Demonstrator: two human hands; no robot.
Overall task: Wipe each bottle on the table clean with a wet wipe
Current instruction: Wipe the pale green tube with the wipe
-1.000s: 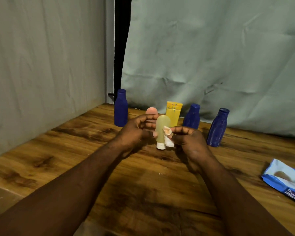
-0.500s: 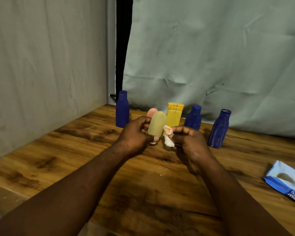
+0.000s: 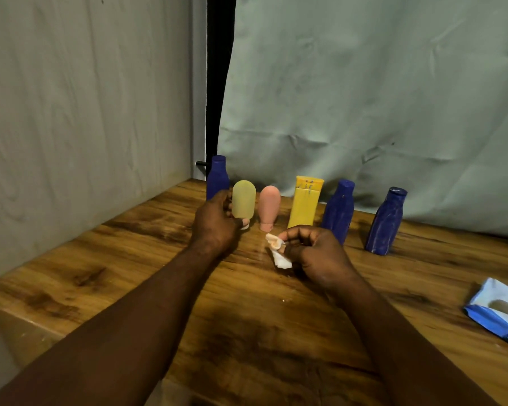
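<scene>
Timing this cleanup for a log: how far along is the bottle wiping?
Done: the crumpled white wet wipe in the right hand is stained orange, so some wiping happened. In hand: the left hand holds the rounded olive-green bottle, cap down, clear of the wipe. Left: unclear which of the pink bottle, yellow tube and three dark blue bottles are clean.
</scene>
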